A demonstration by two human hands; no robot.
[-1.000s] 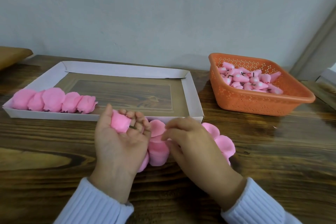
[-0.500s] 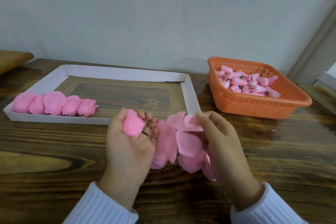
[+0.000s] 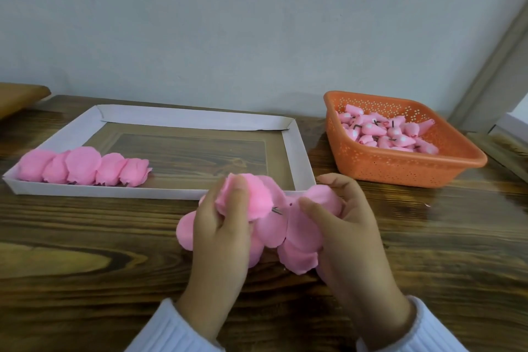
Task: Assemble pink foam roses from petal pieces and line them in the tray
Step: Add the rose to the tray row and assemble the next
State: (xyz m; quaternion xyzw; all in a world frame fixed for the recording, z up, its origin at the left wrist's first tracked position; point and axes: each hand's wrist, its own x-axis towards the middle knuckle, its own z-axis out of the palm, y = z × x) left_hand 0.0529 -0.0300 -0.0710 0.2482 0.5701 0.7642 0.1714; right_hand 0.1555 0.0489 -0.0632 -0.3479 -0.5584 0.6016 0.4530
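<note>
Left hand (image 3: 220, 237) and right hand (image 3: 351, 237) both gripping pink foam over the tabletop (image 3: 85, 237).
Left curls round a rose bud (image 3: 257, 194); right pinches the petal piece (image 3: 303, 231) just beside it, in front of the tray (image 3: 297, 151) holding five roses (image 3: 83, 166).

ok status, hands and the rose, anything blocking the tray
Left hand grips bud; right hand pinches petal piece. Five roses lined front left in tray. Nothing between hands and tray.
</note>
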